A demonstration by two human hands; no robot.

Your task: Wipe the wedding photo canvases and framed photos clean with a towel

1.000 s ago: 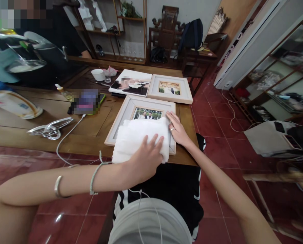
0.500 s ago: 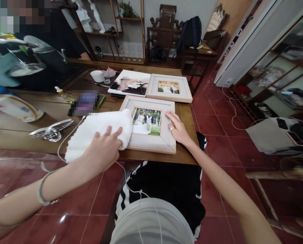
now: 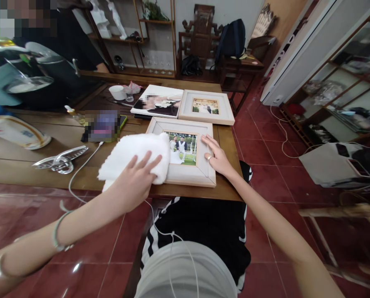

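Note:
A white towel (image 3: 135,155) lies bunched over the left side of a pale wooden picture frame (image 3: 185,177) at the table's front edge. My left hand (image 3: 138,178) presses on it from above, fingers spread over the cloth; the thumb is hidden. The frame lies flat, its photo of two seated people partly covered by the towel. On the frame's right border rests my right hand (image 3: 217,157), fingers stretched out and flat, a ring on one of them. Behind it lie a second framed photo (image 3: 207,106) and a large photo panel (image 3: 158,101).
Left on the wooden table (image 3: 79,182) are a silver butterfly-shaped object (image 3: 60,160), a phone (image 3: 102,126) on a white cable, a dropper bottle (image 3: 76,115) and a white-and-blue package (image 3: 17,128). A white cup (image 3: 118,92) stands farther back. Another person (image 3: 76,41) is at the far left.
My left hand has slid the towel to the right, farther over the frame and its photo. The right hand stays on the frame's right border.

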